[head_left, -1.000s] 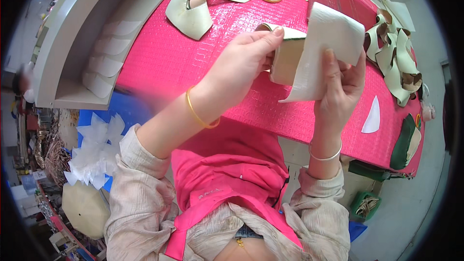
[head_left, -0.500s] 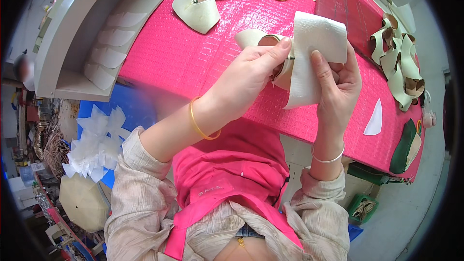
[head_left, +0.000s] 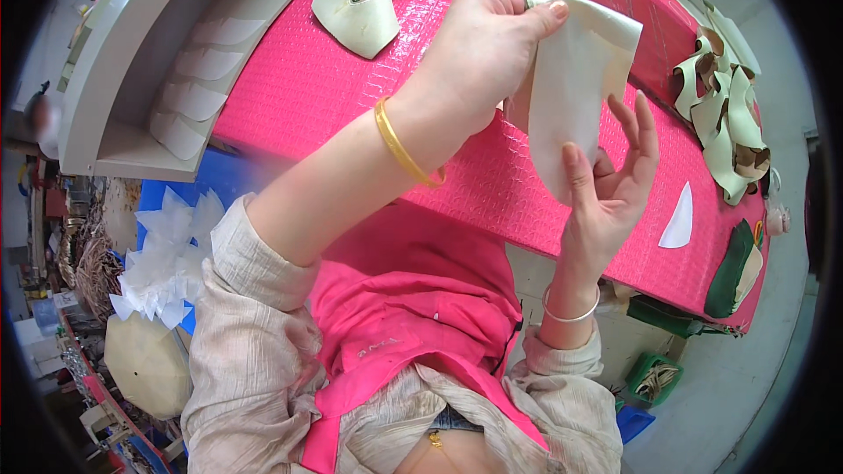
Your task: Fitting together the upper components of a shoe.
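Note:
A pale cream leather shoe upper piece [head_left: 577,70] hangs above the table between my two hands. My left hand [head_left: 487,53] is closed on its top edge, thumb over the front, and the piece folds over there. What lies behind that hand is mostly hidden. Lower down, my right hand [head_left: 610,171] pinches the rounded bottom end between thumb and a bent finger, while its other fingers stand apart. More cream shoe uppers [head_left: 362,22] lie on the pink-covered table [head_left: 303,92] beyond my left forearm.
At the right, a pile of cream uppers [head_left: 724,114] lies near a white pointed piece [head_left: 677,218] and a dark green piece [head_left: 733,276]. White curved pieces [head_left: 204,63] line a grey shelf at the left. Thin white pieces [head_left: 171,254] rest on a blue surface below.
My left hand has moved up and away to the top edge of the piece. The piece has turned to hang lengthwise, and my right hand has shifted to its lower end, fingers spreading.

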A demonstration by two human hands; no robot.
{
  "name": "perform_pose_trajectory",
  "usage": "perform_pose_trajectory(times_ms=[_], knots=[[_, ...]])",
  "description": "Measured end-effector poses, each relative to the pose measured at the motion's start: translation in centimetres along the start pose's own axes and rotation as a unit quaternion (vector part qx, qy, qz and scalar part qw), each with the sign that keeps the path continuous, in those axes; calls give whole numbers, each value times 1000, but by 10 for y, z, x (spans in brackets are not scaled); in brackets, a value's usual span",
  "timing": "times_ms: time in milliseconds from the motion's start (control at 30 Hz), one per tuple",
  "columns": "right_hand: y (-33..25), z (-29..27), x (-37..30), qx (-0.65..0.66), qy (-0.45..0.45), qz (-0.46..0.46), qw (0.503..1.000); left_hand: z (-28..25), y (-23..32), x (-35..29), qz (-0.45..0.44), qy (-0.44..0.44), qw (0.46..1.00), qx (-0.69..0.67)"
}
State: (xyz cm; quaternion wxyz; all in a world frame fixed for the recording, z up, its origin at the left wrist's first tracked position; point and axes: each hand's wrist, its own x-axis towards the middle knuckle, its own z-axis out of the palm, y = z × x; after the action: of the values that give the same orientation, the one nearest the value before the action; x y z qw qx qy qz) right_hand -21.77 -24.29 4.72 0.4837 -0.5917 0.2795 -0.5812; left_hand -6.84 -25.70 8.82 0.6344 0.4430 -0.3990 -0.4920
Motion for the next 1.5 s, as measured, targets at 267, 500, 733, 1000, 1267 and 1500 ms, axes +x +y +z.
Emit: perform_pose_trajectory(times_ms=[267, 500, 733, 1000, 1267, 1500], knots=[[15, 0, 9, -10, 16, 6, 1000, 14, 7, 5, 32, 22, 998, -45], [39, 3, 14, -114, 59, 0, 992, 8, 16, 5, 41, -21, 997, -68], [49, -8, 30, -87, 13, -19, 996, 9, 11, 16, 173, -63, 981, 58], [16, -30, 53, 203, 72, 62, 975, -11, -67, 3, 232, -76, 915, 323], [7, -49, 39, 45, -195, -28, 979, -25, -87, -36, 240, -82, 924, 287], [49, -12, 64, 48, -230, 153, 960, -37, -80, -69, 224, -155, 935, 227]])
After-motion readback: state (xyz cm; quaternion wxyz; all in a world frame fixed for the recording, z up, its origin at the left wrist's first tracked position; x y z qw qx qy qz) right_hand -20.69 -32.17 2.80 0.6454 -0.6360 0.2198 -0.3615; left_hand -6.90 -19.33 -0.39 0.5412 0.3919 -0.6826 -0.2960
